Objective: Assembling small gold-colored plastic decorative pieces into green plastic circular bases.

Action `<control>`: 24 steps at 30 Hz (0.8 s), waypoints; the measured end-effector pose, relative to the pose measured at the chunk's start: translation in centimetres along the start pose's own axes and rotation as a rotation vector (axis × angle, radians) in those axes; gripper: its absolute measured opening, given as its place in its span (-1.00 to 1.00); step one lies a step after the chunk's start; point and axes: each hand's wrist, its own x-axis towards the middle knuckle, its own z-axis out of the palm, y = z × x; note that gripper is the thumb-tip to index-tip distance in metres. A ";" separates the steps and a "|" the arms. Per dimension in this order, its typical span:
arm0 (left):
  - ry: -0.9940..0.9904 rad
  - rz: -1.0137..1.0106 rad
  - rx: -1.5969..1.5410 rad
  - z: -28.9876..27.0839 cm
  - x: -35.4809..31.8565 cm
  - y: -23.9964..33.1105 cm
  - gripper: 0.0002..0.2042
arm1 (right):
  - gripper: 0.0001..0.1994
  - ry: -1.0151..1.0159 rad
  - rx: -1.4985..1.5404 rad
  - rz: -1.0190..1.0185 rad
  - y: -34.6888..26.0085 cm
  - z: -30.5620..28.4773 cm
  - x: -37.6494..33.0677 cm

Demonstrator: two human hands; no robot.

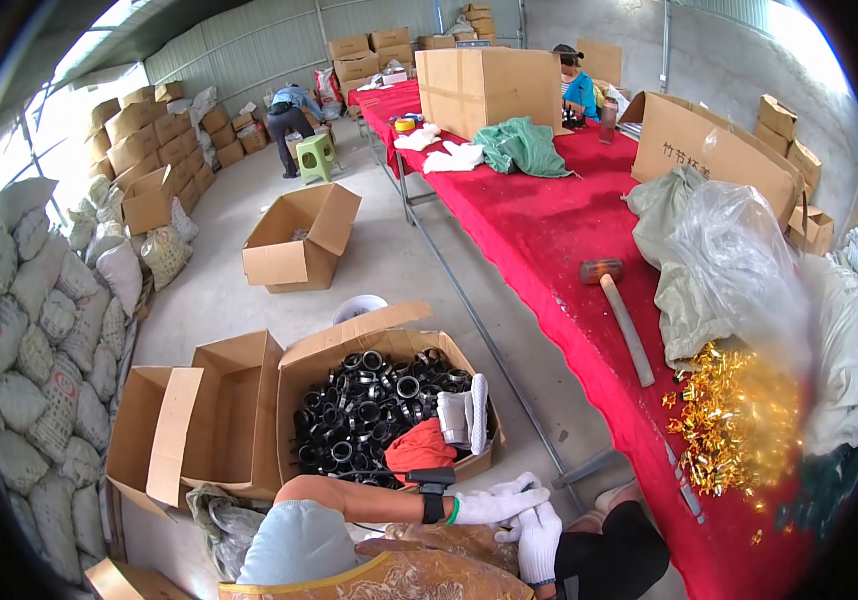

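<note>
- Head view: left hand [497, 503] and right hand [537, 545] touch each other on the near side of the ring carton [369, 328], both wearing white gloves [541, 560]; whether their fingers are apart, together or clamped on something, I cannot tell.
- Black rings [354, 410] fill the ring carton; red cloth [421, 448] lies at its near edge.
- Right of that carton, the red-covered table [549, 225] carries a mallet [626, 325] and gold strips [729, 415].
- Left of it, an open box [234, 400]; farther left, piled sacks [54, 350].
</note>
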 end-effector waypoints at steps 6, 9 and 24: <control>-0.125 0.011 -0.141 -0.8 0.5 -1.2 -0.42 | -0.81 0.057 -0.074 0.050 -1.4 0.6 -1.3; -0.030 0.047 -0.069 0.2 -0.2 -0.4 -0.48 | -0.81 0.076 -0.003 0.152 -1.0 0.3 -0.9; -0.059 0.180 -0.018 -0.2 -1.3 1.6 -0.64 | -0.73 -0.019 -0.130 0.039 -1.8 0.6 -1.1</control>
